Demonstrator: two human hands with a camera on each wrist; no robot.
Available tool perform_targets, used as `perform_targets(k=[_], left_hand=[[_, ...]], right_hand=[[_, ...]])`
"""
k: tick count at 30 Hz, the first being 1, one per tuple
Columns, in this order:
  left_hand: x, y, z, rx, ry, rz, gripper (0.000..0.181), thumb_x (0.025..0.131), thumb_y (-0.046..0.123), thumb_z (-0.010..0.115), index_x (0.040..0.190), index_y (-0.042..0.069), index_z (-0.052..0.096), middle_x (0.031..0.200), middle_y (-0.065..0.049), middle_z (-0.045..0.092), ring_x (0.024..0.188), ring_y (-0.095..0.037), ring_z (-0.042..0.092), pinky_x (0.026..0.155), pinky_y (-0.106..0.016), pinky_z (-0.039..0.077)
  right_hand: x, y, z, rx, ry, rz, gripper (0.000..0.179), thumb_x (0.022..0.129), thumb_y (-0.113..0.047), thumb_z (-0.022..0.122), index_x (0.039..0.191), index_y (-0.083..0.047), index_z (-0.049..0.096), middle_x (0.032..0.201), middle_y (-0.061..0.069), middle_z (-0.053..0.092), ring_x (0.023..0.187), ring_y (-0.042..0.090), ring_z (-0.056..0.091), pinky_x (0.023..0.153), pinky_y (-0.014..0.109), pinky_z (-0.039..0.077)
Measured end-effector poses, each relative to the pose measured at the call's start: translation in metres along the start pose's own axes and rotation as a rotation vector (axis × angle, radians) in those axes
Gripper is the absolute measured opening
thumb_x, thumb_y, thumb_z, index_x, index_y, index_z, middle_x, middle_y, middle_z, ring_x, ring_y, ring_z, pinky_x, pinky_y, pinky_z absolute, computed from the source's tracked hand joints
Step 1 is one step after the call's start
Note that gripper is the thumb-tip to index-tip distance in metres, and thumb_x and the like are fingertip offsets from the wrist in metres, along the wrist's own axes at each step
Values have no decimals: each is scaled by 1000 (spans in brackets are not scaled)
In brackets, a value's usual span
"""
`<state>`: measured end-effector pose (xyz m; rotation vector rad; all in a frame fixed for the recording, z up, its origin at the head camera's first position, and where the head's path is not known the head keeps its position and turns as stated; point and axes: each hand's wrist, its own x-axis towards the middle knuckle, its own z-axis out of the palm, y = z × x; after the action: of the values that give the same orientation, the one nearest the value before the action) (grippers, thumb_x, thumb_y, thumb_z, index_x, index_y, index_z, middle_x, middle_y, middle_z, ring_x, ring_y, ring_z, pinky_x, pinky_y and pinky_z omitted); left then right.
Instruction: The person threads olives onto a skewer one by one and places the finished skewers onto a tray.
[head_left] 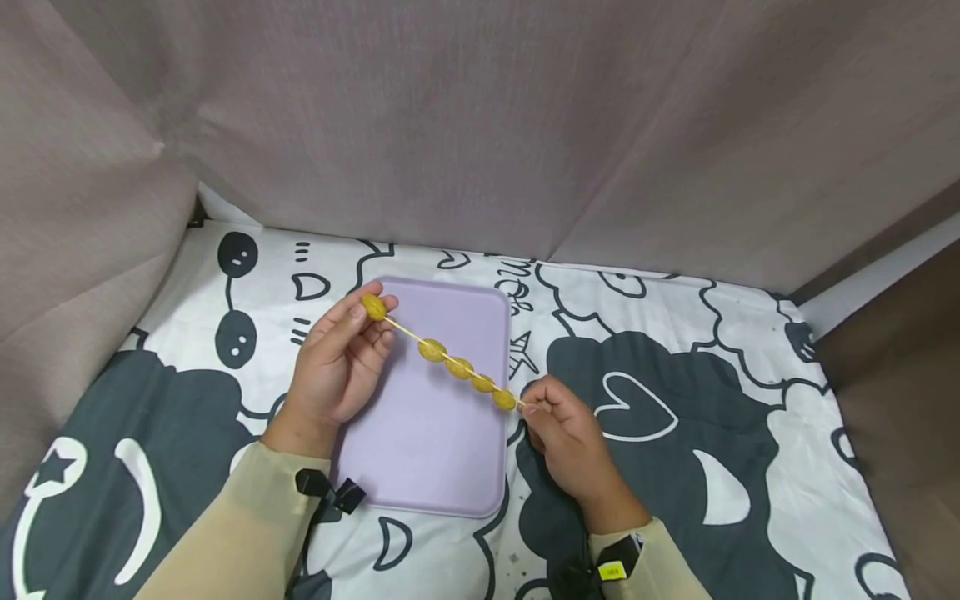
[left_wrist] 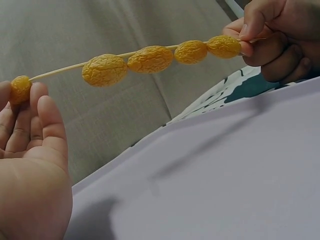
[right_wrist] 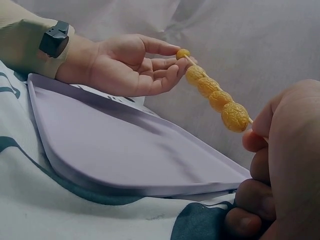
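Note:
Above a light purple tray (head_left: 427, 458), a thin wooden skewer (head_left: 405, 331) slants between both hands. Several wrinkled yellow fruits (left_wrist: 150, 59) are threaded on it, pushed together toward its right end. My left hand (head_left: 341, 371) pinches another yellow fruit (head_left: 373, 306) between thumb and fingers at the skewer's left end. Bare stick shows between this fruit and the row. My right hand (head_left: 564, 437) pinches the other end of the skewer, just past the last fruit, with thumb against index finger and the remaining fingers curled under.
The tray lies on a cloth (head_left: 652, 467) printed with black and white cartoon shapes. Grey-brown fabric (head_left: 465, 125) rises behind and at the left. Dark straps with small devices sit on both wrists, over beige sleeves (head_left: 240, 517).

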<state>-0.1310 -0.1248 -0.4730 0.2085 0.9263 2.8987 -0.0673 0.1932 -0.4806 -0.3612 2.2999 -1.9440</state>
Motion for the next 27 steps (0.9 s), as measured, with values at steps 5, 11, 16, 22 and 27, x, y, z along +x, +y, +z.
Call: perform_targets(k=[5,11,16,22,27], left_hand=[[-1,-1,-1,2,-43,8,31,117,7,55,143,7,73,131,-11,80,112,-17,76,95,-25,66],[-1,-2,-1,44,-64,13,31,118,6,53,142,9,74,130,-9,81,105,-18,77,91,-27,66],[-2,-2,1,133,-42,20,29,116,5,57,137,11,76,127,-7,82,98,-15,75,85,-25,64],[-2,-2,3,239,7,21,26,115,4,61,133,12,78,123,-4,83,93,-11,73,83,-23,64],[-3,-2,4,335,34,10,27,114,3,63,134,11,78,123,-2,83,92,-10,72,84,-22,64]], right_hand=[[0,0,0,-2,-2,-5,13,111,4,52,99,8,57,62,6,40,49,19,39,44,29,33],[0,1,0,-15,1,-2,13,111,4,53,99,5,58,61,6,40,49,19,41,45,29,34],[0,2,-1,-17,1,-5,13,111,4,53,100,3,59,62,6,41,50,19,41,45,29,33],[0,2,-1,-8,4,-5,13,111,4,53,99,2,59,61,6,40,49,19,40,44,29,33],[1,2,-1,0,7,-1,13,111,4,53,99,5,59,61,6,40,49,18,40,43,29,32]])
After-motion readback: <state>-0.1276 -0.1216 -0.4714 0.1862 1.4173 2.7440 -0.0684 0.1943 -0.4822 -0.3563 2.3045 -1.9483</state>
